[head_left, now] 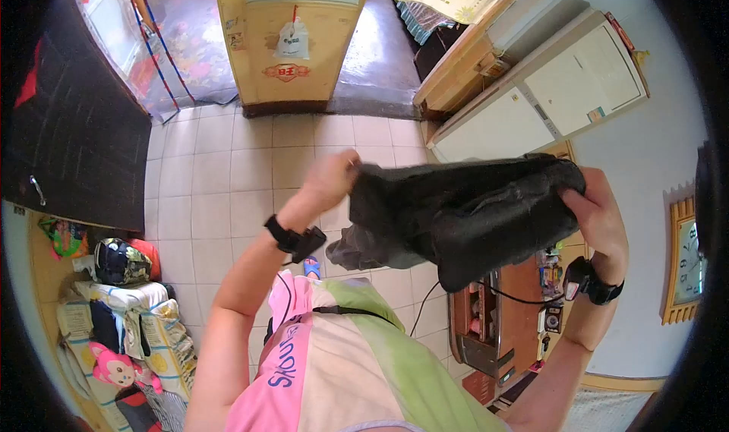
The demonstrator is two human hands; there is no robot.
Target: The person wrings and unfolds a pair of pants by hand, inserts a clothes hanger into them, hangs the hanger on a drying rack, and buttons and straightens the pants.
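A dark black garment (471,216) is stretched between my two hands in front of my body; its exact kind does not show. My left hand (334,178), slightly blurred, pinches its left end at an upper corner. At the other end my right hand (596,204) grips the bunched cloth, with the thumb lying over the fabric. The middle sags in folds, and its lower edge hangs loose above the tiled floor (250,143). Each wrist wears a black strapped device with a cable.
To the left, folded clothes and a pink plush toy (114,367) lie on a covered seat. A dark door (76,143) stands beyond. On the right are a white refrigerator (547,90), a brown cabinet (509,333) and a wall clock (687,261). A yellowish door (296,67) is ahead.
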